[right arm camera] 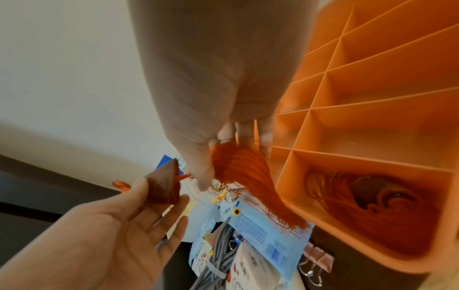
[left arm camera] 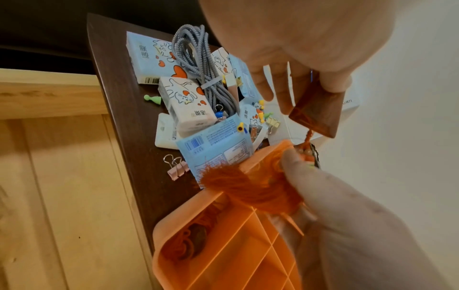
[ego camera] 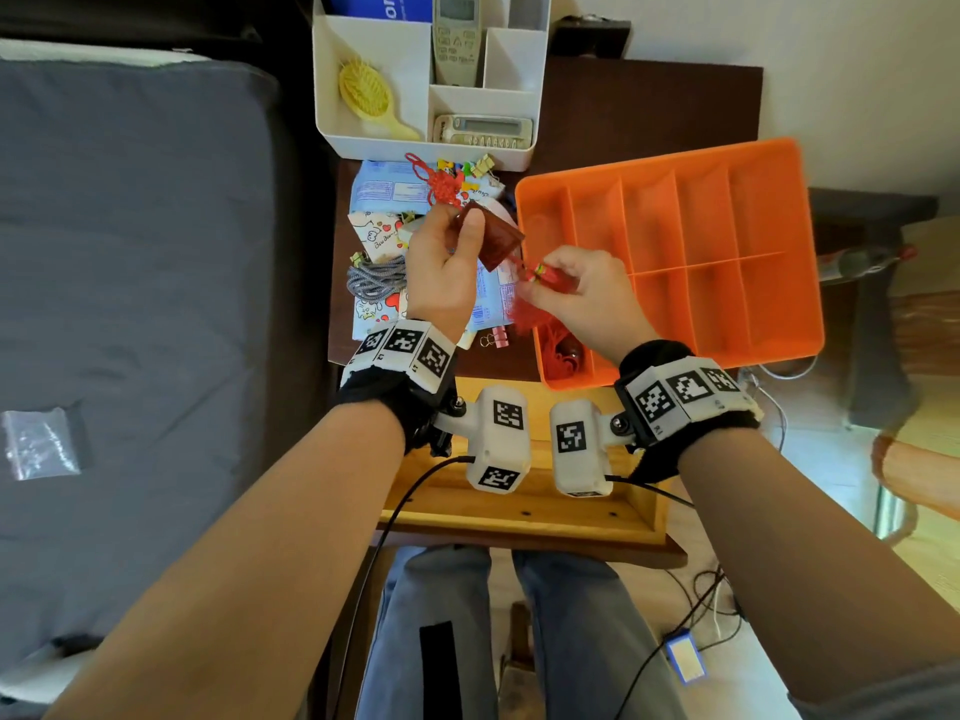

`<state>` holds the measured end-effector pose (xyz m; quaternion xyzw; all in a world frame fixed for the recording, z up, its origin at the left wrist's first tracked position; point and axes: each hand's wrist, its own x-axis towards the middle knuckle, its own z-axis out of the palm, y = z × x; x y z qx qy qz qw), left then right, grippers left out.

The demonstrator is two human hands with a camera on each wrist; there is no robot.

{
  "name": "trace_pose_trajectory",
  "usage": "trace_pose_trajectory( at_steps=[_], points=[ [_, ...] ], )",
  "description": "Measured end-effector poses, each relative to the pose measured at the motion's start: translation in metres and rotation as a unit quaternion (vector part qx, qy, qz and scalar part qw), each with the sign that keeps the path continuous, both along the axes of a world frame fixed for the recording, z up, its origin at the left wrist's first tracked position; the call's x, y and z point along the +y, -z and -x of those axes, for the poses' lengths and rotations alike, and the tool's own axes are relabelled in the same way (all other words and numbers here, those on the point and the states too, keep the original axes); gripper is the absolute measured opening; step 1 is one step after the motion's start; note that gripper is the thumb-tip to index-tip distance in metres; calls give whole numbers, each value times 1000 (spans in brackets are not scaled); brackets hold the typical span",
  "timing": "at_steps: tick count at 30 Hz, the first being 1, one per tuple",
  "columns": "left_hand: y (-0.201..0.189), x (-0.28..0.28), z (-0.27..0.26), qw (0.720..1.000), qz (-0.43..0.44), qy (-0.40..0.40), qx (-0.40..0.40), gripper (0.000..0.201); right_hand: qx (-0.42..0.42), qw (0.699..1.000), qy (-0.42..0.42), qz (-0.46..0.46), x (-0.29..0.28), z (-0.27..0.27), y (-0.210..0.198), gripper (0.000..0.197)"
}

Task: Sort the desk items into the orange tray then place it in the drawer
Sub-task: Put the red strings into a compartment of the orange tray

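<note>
My left hand (ego camera: 461, 221) pinches a reddish-brown square pendant (ego camera: 496, 244) between thumb and fingers, above the pile of desk items. A red cord runs from the pendant to a beaded knot, which my right hand (ego camera: 543, 277) pinches. The red tassel (ego camera: 522, 314) hangs below it over the near-left corner of the orange tray (ego camera: 727, 241). In the wrist views the pendant (left arm camera: 319, 113) (right arm camera: 164, 189) and the tassel (left arm camera: 248, 186) (right arm camera: 250, 176) hang beside the tray (left arm camera: 223, 259) (right arm camera: 387, 92). Another red tasselled ornament (right arm camera: 372, 202) lies in the tray's near-left compartment.
Tissue packs (ego camera: 379, 233), a grey coiled cable (ego camera: 376, 278), binder clips (ego camera: 493, 339) and a red knot charm (ego camera: 441, 184) are heaped on the dark desk. A white organiser (ego camera: 374, 137) with remotes and a yellow brush stands behind. An open wooden drawer (ego camera: 519, 504) lies below my wrists, with a grey bed (ego camera: 130, 304) to the left.
</note>
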<state>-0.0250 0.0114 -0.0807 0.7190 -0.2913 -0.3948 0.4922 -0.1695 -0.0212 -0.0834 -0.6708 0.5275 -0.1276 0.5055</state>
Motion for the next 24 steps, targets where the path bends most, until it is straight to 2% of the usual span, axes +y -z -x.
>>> trace_pose_trajectory(
  at_steps=[2,6,8,13,15,17,20,24],
  points=[
    [-4,0,-1,1000,-1,-5,7,33,34,999,-8,10,1,4,3,9],
    [-7,-1,0,1000,-2,19,-3,29,48,998,-7,50,-2,6,4,32],
    [-7,-2,0,1000,-5,31,1,31,26,999,-2,44,-4,0,2,29],
    [-6,-2,2,998,-9,67,17,17,-32,999,-30,14,-7,-13,-6,25],
    [-5,-1,0,998,-20,54,17,22,-28,999,-36,1,-5,-14,-7,16],
    [-2,0,-3,999,-21,46,-8,25,-24,999,-37,8,-3,-12,-6,15],
    [2,4,-6,999,-22,32,-33,34,14,999,-48,9,0,-8,-3,22],
    [4,5,-9,999,-38,-5,-7,50,63,998,-26,8,4,2,5,37]
  ],
)
